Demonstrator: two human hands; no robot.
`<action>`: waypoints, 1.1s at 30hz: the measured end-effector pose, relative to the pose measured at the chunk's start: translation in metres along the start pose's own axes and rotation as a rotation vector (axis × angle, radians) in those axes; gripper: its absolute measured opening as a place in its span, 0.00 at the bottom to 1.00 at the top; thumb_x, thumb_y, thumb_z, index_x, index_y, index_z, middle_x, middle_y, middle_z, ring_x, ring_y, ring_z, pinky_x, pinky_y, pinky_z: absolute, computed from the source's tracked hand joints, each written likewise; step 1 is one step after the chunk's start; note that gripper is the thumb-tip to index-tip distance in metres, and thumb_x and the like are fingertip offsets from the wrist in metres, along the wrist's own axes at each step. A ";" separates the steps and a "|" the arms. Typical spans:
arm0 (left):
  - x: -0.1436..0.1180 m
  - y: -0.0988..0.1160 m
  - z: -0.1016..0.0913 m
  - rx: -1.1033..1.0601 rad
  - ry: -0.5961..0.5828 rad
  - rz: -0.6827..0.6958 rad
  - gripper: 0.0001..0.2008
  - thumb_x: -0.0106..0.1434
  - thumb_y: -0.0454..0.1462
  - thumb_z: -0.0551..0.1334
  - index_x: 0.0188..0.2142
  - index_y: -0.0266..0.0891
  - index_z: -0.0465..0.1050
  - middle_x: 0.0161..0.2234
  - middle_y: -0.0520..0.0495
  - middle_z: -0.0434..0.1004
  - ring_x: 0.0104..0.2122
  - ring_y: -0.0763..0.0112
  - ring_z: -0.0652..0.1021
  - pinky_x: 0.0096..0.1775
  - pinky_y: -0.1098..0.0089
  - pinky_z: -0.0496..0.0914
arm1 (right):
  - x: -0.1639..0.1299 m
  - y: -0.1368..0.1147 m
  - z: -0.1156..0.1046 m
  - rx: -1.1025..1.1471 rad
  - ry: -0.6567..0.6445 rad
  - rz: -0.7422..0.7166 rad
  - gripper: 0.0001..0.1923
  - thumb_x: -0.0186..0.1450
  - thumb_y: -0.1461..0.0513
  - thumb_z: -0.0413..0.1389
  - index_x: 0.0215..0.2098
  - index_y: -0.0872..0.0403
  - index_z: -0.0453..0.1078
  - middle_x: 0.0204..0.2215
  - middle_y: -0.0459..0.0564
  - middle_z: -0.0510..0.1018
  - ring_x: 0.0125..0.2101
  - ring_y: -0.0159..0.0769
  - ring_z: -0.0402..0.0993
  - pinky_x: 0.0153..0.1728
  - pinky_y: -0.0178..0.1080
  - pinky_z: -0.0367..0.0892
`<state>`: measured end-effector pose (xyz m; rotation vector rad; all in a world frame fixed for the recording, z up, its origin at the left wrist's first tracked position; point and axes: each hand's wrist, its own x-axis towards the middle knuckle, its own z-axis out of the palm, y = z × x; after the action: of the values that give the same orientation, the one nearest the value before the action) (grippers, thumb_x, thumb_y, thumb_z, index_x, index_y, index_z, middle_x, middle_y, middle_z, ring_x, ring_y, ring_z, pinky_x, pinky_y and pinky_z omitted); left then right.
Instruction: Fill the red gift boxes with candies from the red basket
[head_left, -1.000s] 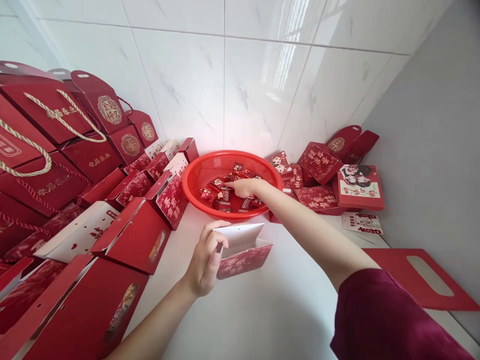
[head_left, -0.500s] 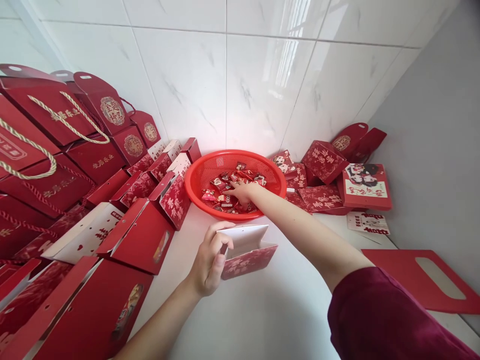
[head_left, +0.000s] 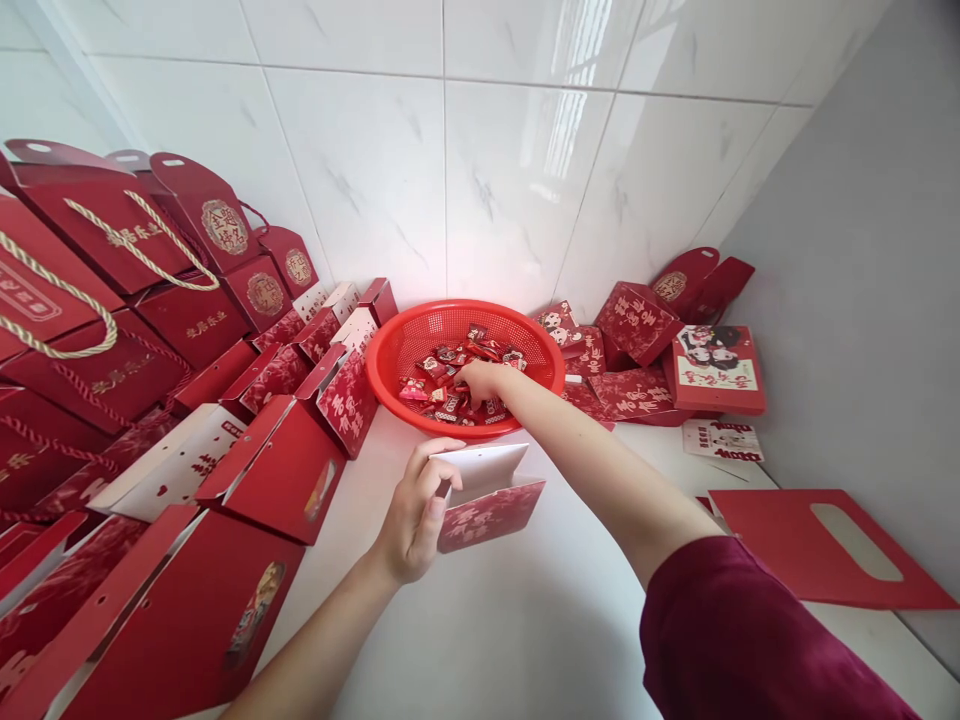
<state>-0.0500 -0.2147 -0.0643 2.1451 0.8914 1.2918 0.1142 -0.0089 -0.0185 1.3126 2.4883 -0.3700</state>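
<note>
My left hand (head_left: 411, 515) grips the left edge of a small open red gift box (head_left: 491, 500) with a white inside, standing on the white counter. My right hand (head_left: 478, 377) reaches into a round red plastic basket (head_left: 420, 335) against the tiled wall, its fingers curled down among several small red wrapped candies (head_left: 442, 385). Whether it has candies in its grasp I cannot tell for sure. A dark red sleeve covers my right upper arm.
Open red gift boxes (head_left: 277, 465) and rope-handled red bags (head_left: 97, 260) crowd the left side. More red boxes (head_left: 716, 370) lie to the right of the basket by the grey side wall. A flat red cut-out card (head_left: 825, 545) lies at the right.
My right hand has closed from a pointing reach into a curl among the candies. The left hand and box stay in place; the view shifted slightly.
</note>
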 end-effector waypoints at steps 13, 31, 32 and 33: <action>0.001 0.000 -0.002 0.019 -0.006 0.017 0.22 0.71 0.50 0.41 0.38 0.40 0.65 0.54 0.36 0.64 0.56 0.52 0.67 0.50 0.55 0.66 | -0.006 -0.001 -0.010 0.152 0.199 -0.010 0.18 0.65 0.55 0.59 0.46 0.60 0.76 0.46 0.62 0.80 0.45 0.47 0.77 0.44 0.36 0.67; 0.004 -0.001 -0.003 -0.001 -0.041 -0.031 0.24 0.71 0.52 0.40 0.37 0.41 0.66 0.47 0.38 0.66 0.47 0.57 0.71 0.39 0.61 0.70 | -0.175 -0.050 0.008 0.677 0.499 -0.493 0.08 0.64 0.62 0.61 0.43 0.50 0.74 0.38 0.46 0.80 0.38 0.35 0.75 0.40 0.37 0.68; 0.004 -0.001 -0.003 -0.004 -0.040 -0.038 0.24 0.71 0.52 0.40 0.37 0.40 0.66 0.49 0.37 0.65 0.49 0.56 0.71 0.41 0.61 0.70 | -0.177 -0.051 0.007 0.655 0.506 -0.499 0.08 0.64 0.63 0.61 0.43 0.50 0.74 0.39 0.46 0.79 0.38 0.35 0.75 0.40 0.37 0.68; 0.004 0.000 -0.003 -0.010 -0.040 -0.037 0.24 0.71 0.52 0.40 0.37 0.40 0.66 0.50 0.37 0.65 0.51 0.55 0.70 0.42 0.61 0.70 | -0.179 -0.051 0.007 0.636 0.509 -0.508 0.09 0.63 0.63 0.61 0.43 0.50 0.74 0.39 0.46 0.79 0.38 0.36 0.75 0.40 0.37 0.68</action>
<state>-0.0517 -0.2112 -0.0608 2.1297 0.9022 1.2285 0.1685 -0.1742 0.0475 1.0231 3.3053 -1.1471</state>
